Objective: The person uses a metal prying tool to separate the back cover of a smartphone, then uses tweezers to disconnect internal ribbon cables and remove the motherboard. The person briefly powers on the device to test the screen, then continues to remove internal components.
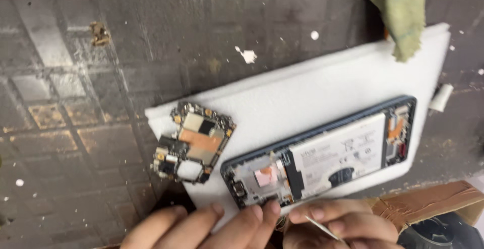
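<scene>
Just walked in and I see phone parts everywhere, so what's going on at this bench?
A person has an opened phone lying on a white foam sheet, its back off and its battery exposed. The left hand touches the phone's near edge, while the right hand holds a thin metal tool beside it. A removed circuit board lies at the sheet's left corner. A green cloth hangs over the far corner.

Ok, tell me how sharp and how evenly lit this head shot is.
Head view: soft all over with motion blur, worst on the left hand and right hand at the bottom edge; the circuit board and opened phone are readable but smeared; the white foam sheet is bright, nearly washed out; the dark tiled floor shows dull sheen, no hard shadows.
</scene>
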